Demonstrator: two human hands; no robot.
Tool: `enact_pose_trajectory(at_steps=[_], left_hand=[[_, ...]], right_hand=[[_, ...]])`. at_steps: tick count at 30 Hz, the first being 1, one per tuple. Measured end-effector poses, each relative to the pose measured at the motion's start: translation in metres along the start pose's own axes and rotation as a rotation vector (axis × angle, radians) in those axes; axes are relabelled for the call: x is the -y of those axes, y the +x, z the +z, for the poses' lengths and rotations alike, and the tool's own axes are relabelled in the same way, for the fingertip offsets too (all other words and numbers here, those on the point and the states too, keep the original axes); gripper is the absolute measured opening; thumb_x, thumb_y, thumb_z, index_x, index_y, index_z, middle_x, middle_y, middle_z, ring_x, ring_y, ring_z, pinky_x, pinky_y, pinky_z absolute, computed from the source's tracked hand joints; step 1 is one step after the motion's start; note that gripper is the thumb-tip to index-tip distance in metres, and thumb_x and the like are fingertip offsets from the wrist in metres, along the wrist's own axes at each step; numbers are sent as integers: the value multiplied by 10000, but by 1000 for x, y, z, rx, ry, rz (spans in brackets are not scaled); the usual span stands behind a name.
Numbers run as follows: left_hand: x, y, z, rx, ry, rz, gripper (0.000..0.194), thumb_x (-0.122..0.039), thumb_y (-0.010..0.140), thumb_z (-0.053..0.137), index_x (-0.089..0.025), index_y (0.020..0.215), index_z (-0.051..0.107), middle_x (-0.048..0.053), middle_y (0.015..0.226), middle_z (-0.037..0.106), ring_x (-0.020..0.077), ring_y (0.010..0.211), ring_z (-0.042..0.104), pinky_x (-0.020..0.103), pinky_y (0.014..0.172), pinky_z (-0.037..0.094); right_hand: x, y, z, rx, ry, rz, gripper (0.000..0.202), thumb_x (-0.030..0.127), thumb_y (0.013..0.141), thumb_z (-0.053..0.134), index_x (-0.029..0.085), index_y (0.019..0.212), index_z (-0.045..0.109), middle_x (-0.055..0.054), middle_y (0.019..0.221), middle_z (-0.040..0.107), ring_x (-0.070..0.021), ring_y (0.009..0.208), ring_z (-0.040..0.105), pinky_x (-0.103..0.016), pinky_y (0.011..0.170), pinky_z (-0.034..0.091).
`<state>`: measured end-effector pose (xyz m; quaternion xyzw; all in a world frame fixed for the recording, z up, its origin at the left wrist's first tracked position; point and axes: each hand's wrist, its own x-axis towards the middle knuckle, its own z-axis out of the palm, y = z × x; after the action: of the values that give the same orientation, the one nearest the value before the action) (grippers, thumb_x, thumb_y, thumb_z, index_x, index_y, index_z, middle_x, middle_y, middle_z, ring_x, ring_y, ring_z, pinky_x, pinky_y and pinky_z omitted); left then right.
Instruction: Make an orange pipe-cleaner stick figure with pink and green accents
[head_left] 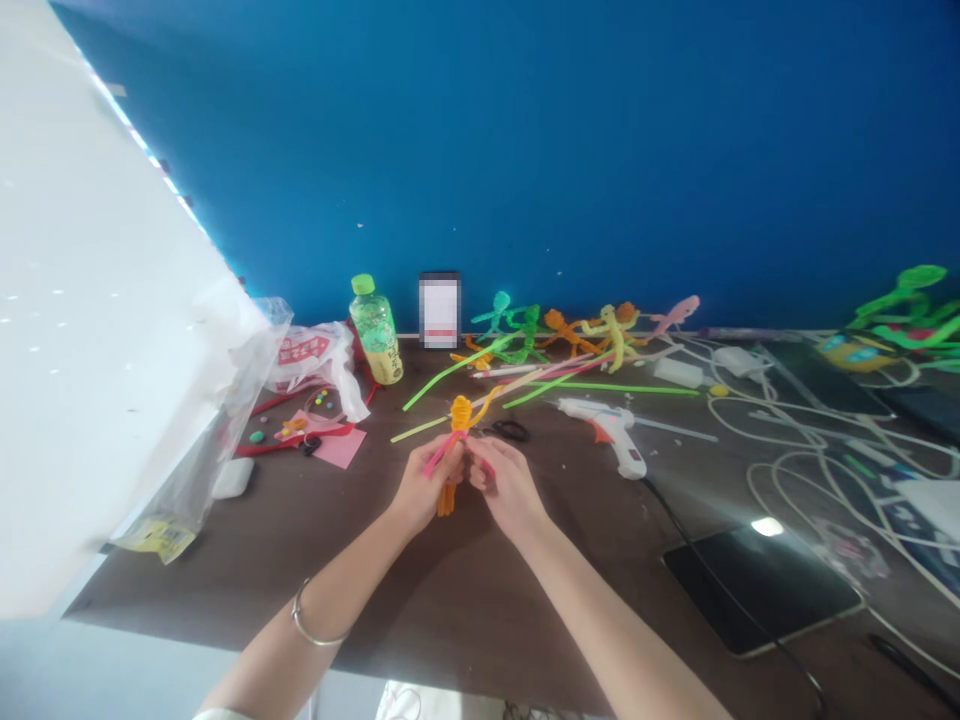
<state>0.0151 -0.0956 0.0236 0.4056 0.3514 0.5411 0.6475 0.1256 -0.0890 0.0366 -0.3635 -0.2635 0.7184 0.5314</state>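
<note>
An orange fuzzy-wire figure (460,412) is held up above the dark worktop (465,610), right between the two hands, so it lies at the fingers rather than out in front of them. Its long axis runs nearly upright in view, the looped head at the far end and the bundled lower strands poking out below the left hand (426,478), toward the person; one thin orange arm bends off to the upper right. A pink strand (433,466) runs across that axis just under the head — one end slants down over the left fingers, and pink shows again by the right hand (506,480). The left hand is nearer to the figure's body: its thumb and fingers are closed around the middle. The right fingers are pinched together at the figure's right side, seemingly on the pink strand, though the exact contact is too small to make out. The relation that matters most, I judge, is this crossing — pink sideways, orange lengthwise — with the left hand as the anchor and the right one beside it. Just beyond the right fingers lies a black looped object (510,430); a glue gun (611,430) rests farther right, clear of both hands.
</note>
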Motion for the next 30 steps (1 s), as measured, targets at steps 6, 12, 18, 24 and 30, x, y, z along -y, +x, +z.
enact_pose_trajectory(at_steps=[6, 12, 18, 24, 30], left_hand=[[-2, -1, 0, -27, 142, 13, 313, -435, 777, 523, -124, 741, 527, -22, 588, 416, 60, 526, 396, 195, 491, 318], [-1, -1, 3, -68, 41, -110, 363, -487, 695, 596, -148, 709, 469, -88, 503, 228, 25, 417, 210, 165, 389, 163], [0, -1, 3, -89, 92, -77, 373, -502, 690, 588, -143, 749, 503, -88, 488, 275, 27, 408, 249, 173, 395, 211], [0, -2, 2, -167, 233, 0, 372, -507, 704, 561, -136, 716, 532, -65, 499, 352, 39, 422, 313, 186, 407, 262], [-3, -3, 3, -237, 393, 78, 368, -503, 713, 550, -137, 685, 571, -42, 498, 390, 64, 451, 367, 197, 419, 297]], right_hand=[[2, -3, 3, 3, -57, -36, 353, 318, 616, 708, 164, 461, 431, 65, 398, 384, -48, 386, 351, -207, 393, 229], [-1, -4, 5, -75, -154, -113, 343, 376, 627, 693, 168, 490, 457, 70, 381, 393, -44, 358, 326, -205, 381, 225], [-4, -3, 4, -65, -155, -124, 345, 360, 610, 711, 168, 487, 451, 72, 379, 394, -45, 352, 333, -202, 376, 220], [-5, -3, 4, -87, -200, -156, 329, 361, 637, 689, 167, 488, 470, 71, 365, 395, -48, 347, 331, -203, 378, 220], [-5, -6, 6, -106, -271, -182, 297, 365, 642, 679, 169, 511, 499, 65, 367, 419, -56, 352, 346, -204, 379, 239]])
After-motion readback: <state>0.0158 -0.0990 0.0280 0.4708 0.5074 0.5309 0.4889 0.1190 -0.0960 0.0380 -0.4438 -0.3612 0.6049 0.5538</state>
